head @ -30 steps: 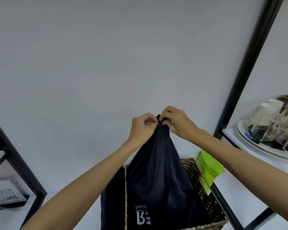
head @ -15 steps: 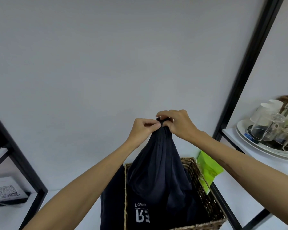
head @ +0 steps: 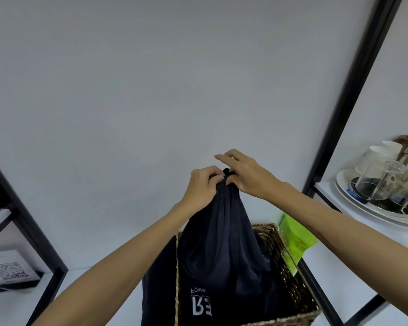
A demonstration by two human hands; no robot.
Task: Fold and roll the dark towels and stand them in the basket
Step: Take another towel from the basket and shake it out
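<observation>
A dark navy towel point(head: 224, 245) with white lettering hangs from its top corner above a woven wicker basket point(head: 290, 267); its lower part drops into the basket. My left hand point(head: 203, 187) grips the bunched top of the towel. My right hand point(head: 245, 175) pinches the same corner from the right, with its index finger lifted and stretched out. More dark cloth point(head: 158, 285) hangs over the basket's left outer side.
A bright green pouch point(head: 295, 241) leans by the basket's right rim. On the right shelf, a white tray point(head: 372, 208) holds glass cups and white mugs. Black frame posts point(head: 353, 95) rise at right and left. A QR-code card point(head: 7, 271) stands at lower left.
Both hands stay at the towel's top corner. My right hand has shifted its fingers, and its index finger now sticks out straight above the corner.
</observation>
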